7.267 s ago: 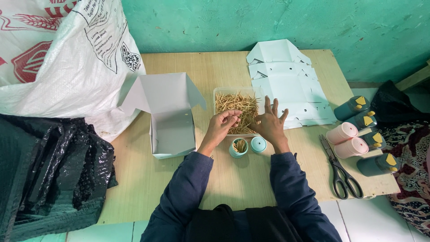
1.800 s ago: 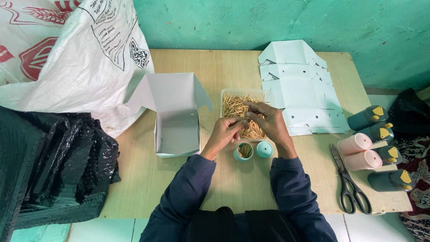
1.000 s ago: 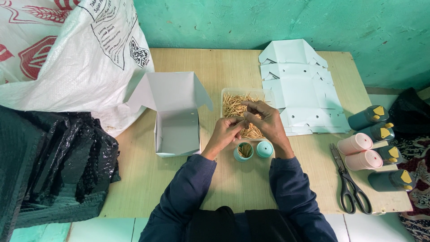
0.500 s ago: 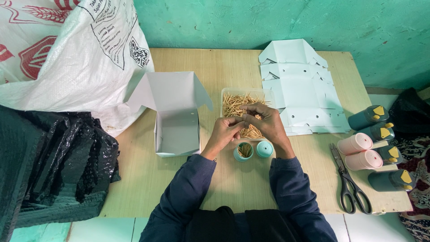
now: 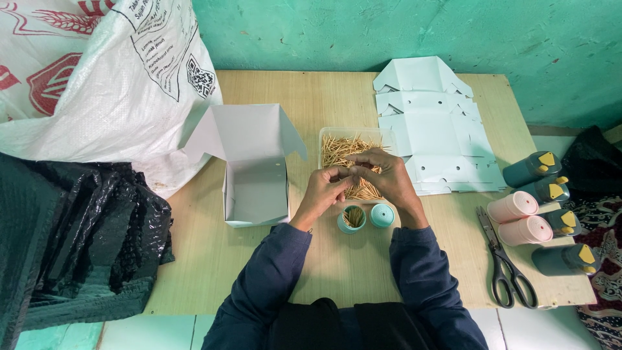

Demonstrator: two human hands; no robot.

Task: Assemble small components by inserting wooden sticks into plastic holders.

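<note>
A clear shallow tray (image 5: 328,135) sits at the frame's centre on the bench, filled with a loose heap of pale toothpicks (image 5: 338,150). Just below it stands a small teal cup (image 5: 352,218), upright and open, with a few toothpicks inside; its round teal lid (image 5: 382,215) lies just beside it, to the right.

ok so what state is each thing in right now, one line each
white box: open, flaps up, empty inside
clear tray: holds loose toothpicks
teal cup: upright, uncapped, toothpicks in it
teal cap: off, beside the cup
flat cartons: unfolded, stacked
scissors: closed, lying flat
left hand: pinching toothpicks over the tray
right hand: pinching the same bunch
</note>
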